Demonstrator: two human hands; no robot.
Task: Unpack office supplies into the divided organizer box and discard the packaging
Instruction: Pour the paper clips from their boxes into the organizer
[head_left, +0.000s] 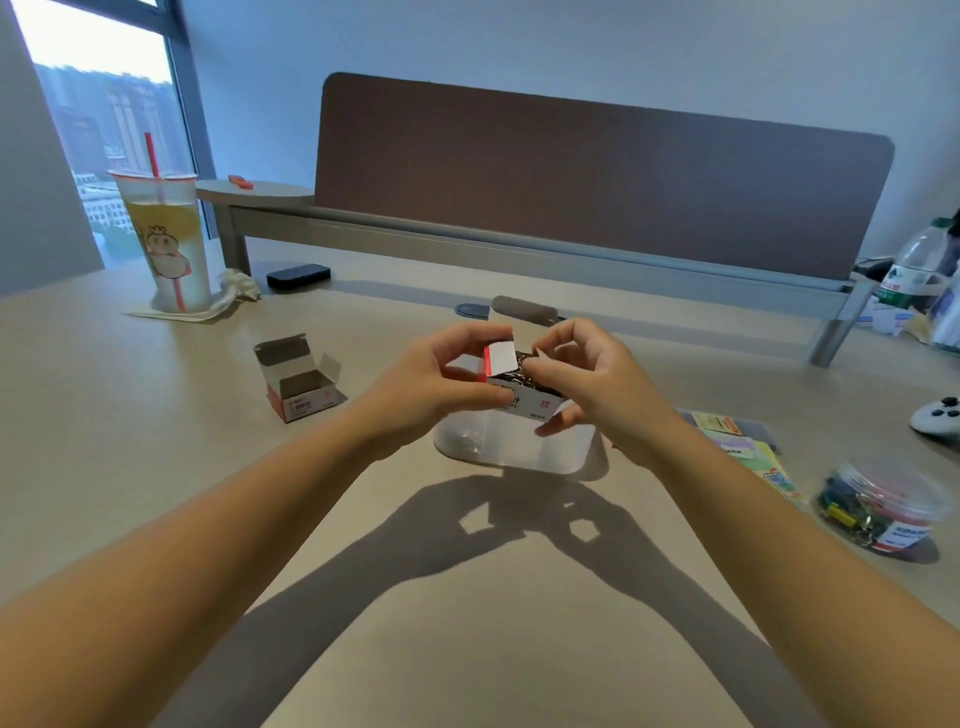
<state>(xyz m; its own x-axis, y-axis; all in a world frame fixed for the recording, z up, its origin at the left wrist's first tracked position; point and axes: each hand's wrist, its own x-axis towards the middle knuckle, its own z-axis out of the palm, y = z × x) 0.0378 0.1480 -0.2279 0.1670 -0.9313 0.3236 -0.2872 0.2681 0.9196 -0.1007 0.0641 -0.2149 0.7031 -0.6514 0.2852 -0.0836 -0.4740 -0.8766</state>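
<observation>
I see one desk filling the frame, one brown divider panel across the top. One drink cup with red straw upper left, one water bottle right edge. One clear organizer box at centre, low behind my hands. Two small cartons: one open carton left of centre on the desk, one clip carton held above the organizer. My left hand grips its left end, flap up; my right hand pinches the right end. One round tub of clips lower right, one pack of sticky notes beside it.
</observation>
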